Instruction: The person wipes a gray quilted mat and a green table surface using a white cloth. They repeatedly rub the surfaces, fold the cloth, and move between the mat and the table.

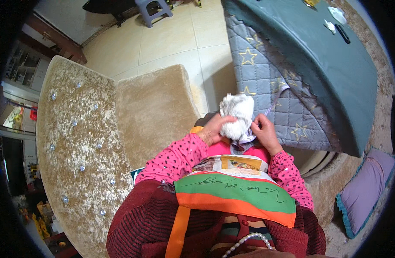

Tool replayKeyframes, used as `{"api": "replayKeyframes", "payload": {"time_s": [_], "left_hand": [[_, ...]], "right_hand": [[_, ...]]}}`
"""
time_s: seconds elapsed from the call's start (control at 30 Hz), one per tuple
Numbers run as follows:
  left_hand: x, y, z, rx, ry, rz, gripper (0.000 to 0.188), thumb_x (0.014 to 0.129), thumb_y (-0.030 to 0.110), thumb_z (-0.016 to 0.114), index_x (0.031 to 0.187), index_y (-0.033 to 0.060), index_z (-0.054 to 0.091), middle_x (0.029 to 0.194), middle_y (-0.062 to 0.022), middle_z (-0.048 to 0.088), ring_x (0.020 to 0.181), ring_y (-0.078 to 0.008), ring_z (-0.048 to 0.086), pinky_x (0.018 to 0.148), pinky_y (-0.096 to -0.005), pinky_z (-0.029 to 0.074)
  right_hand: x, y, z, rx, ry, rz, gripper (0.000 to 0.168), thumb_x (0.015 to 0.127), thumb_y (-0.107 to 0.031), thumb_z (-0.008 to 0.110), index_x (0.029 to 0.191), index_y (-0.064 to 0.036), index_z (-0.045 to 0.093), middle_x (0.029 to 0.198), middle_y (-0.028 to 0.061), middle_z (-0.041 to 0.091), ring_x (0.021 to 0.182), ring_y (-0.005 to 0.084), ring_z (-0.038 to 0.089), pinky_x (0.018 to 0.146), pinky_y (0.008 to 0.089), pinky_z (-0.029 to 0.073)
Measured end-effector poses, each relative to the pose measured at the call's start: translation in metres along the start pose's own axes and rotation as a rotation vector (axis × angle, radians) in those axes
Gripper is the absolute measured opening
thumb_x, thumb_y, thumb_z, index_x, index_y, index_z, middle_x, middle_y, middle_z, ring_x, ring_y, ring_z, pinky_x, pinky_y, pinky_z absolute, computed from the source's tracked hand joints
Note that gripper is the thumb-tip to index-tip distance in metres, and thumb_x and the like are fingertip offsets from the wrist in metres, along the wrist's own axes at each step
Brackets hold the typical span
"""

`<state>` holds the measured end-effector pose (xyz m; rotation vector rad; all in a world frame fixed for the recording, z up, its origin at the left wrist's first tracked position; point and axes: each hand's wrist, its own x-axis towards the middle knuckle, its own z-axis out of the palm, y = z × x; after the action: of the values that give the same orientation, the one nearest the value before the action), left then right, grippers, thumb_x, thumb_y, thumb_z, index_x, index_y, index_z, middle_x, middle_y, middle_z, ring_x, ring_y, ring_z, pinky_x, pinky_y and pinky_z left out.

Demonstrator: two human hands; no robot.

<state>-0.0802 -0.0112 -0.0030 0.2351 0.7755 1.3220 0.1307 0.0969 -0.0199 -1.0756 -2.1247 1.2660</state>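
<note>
In front of my lap, a bunched white bundle [238, 111], apparently soft cloth or stuffing with greyish patches, is gripped by my left hand [215, 128] from its left side. My right hand [265, 133] is just to the right of the bundle, thumb and finger pinched on striped fabric [249, 138]. A thin striped strip [274, 100] runs from near my right fingers up over a grey quilted cloth [258, 66] with yellow stars. What lies under the bundle is partly hidden.
The quilted cloth hangs from a table with a teal cover [339, 71]; a black slim object [342, 33] and crumpled white pieces [330, 26] lie on it. A tan sofa [155, 119] is at left, a purple cushion [365, 196] at right. A plastic stool [154, 11] stands far off.
</note>
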Motion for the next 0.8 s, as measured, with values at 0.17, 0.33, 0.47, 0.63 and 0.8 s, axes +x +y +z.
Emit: {"api": "replayKeyframes", "payload": {"time_s": [0.17, 0.33, 0.47, 0.63, 0.8], "left_hand": [[0.007, -0.037, -0.003, 0.412, -0.225, -0.092, 0.043, 0.091, 0.005, 0.066, 0.133, 0.0007, 0.059, 0.120, -0.0059, 0.067, 0.106, -0.0149, 0.064, 0.095, -0.0321, 0.051], [0.017, -0.050, -0.010, 0.754, -0.270, -0.004, 0.039, 0.092, 0.007, 0.070, 0.130, 0.0033, 0.064, 0.122, -0.0049, 0.067, 0.109, -0.0145, 0.061, 0.098, -0.0330, 0.049], [0.016, -0.053, 0.002, 1.012, -0.274, 0.177, 0.040, 0.088, 0.007, 0.074, 0.128, 0.0090, 0.068, 0.122, -0.0062, 0.069, 0.112, -0.0182, 0.061, 0.102, -0.0347, 0.048], [0.033, -0.076, -0.030, 1.195, -0.209, 0.249, 0.040, 0.087, 0.014, 0.070, 0.126, 0.0077, 0.067, 0.124, -0.0160, 0.070, 0.115, -0.0308, 0.065, 0.101, -0.0375, 0.049], [0.047, -0.087, -0.051, 1.217, -0.197, 0.248, 0.041, 0.087, 0.017, 0.068, 0.126, 0.0070, 0.067, 0.123, -0.0191, 0.069, 0.115, -0.0330, 0.065, 0.101, -0.0386, 0.049]], "right_hand": [[-0.008, -0.003, -0.006, 0.062, -0.112, -0.113, 0.031, 0.094, -0.012, 0.063, 0.123, -0.003, 0.064, 0.112, 0.0181, 0.073, 0.103, 0.0277, 0.071, 0.090, 0.0362, 0.053], [-0.009, 0.002, -0.025, 0.071, -0.358, -0.048, 0.037, 0.096, -0.009, 0.061, 0.132, -0.002, 0.061, 0.124, 0.0142, 0.070, 0.115, 0.0234, 0.065, 0.100, 0.0357, 0.049], [0.015, -0.061, -0.084, -0.416, -0.500, -0.131, 0.037, 0.096, -0.012, 0.062, 0.132, -0.002, 0.060, 0.117, 0.0118, 0.072, 0.101, 0.0219, 0.067, 0.091, 0.0374, 0.054], [0.081, -0.125, -0.151, 0.279, 0.016, -0.197, 0.042, 0.095, -0.010, 0.062, 0.137, -0.005, 0.057, 0.116, 0.0106, 0.069, 0.099, 0.0180, 0.068, 0.081, 0.0310, 0.054], [0.101, -0.056, -0.103, 0.779, -0.002, 0.028, 0.041, 0.096, -0.009, 0.063, 0.135, -0.003, 0.053, 0.107, 0.0107, 0.069, 0.088, 0.0180, 0.069, 0.075, 0.0300, 0.056]]}}
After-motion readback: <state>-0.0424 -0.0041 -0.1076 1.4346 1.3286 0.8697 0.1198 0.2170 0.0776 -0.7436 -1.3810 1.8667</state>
